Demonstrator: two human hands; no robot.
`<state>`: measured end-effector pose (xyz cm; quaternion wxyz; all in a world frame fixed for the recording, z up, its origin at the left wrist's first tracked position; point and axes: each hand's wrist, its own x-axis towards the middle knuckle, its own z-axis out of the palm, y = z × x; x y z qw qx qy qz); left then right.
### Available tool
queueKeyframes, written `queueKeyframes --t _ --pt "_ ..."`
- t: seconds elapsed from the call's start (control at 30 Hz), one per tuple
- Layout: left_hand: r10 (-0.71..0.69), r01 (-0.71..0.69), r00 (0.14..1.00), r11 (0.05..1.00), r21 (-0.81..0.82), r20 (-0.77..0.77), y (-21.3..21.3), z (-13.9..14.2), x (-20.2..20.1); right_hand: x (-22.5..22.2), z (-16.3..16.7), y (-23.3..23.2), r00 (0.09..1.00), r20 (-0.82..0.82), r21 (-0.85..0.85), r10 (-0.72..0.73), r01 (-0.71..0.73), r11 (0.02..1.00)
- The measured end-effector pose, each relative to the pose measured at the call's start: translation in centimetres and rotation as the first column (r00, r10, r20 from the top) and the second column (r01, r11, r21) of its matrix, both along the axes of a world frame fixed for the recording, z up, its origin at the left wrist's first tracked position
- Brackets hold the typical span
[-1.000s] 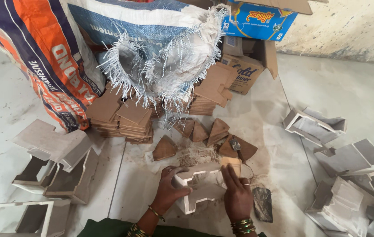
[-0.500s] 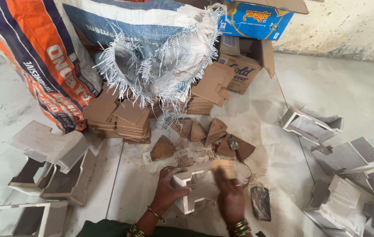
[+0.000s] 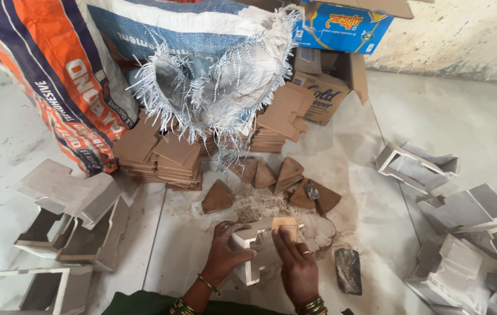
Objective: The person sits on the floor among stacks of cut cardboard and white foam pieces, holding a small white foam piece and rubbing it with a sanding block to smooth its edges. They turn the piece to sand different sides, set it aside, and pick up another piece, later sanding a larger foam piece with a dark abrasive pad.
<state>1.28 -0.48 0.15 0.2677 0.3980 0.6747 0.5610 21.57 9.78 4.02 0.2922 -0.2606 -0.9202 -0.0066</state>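
Your white stepped frame (image 3: 254,248) lies on the floor before you (stiff, light, probably chippy at corners). Your left hand (image 3: 223,254) curls round its edge; right hand (image 3: 296,263) fingers pinch a tan block (image 3: 285,226).

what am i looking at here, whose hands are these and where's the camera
The camera sits on a person's head and looks down, so the two hands at the bottom are that person's own. There is no machine. The left hand steadies a white stepped frame piece on the floor. The right hand presses a small tan block against its top. Around them lie brown triangular boards, stacks of flat brown boards, more white frame pieces, a frayed woven sack, cardboard boxes and a dark flat stone.
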Motion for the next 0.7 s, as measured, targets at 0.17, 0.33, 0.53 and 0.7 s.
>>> queueKeyframes --t 0.17,0.33,0.53,0.7 --pt "-0.002 0.003 0.999 1.0 0.026 -0.044 -0.2 -0.1 -0.2 0.5 0.1 1.7 0.975 0.07 -0.085 -0.209 0.215 0.973" --pt "-0.013 0.014 1.0 0.999 0.029 -0.01 0.3 -0.1 0.2 0.2 0.2 0.4 0.999 0.007 -0.13 -0.05 0.051 0.99" --pt "-0.031 0.031 0.999 0.999 -0.008 0.035 -0.1 0.2 0.4 -1.6 1.1 -3.0 0.991 -0.031 -0.171 0.131 -0.134 0.976" --pt "-0.07 0.07 0.997 0.998 0.003 0.045 0.3 0.2 0.6 -1.4 0.9 -2.9 0.968 -0.253 -0.44 0.007 -0.121 0.89"
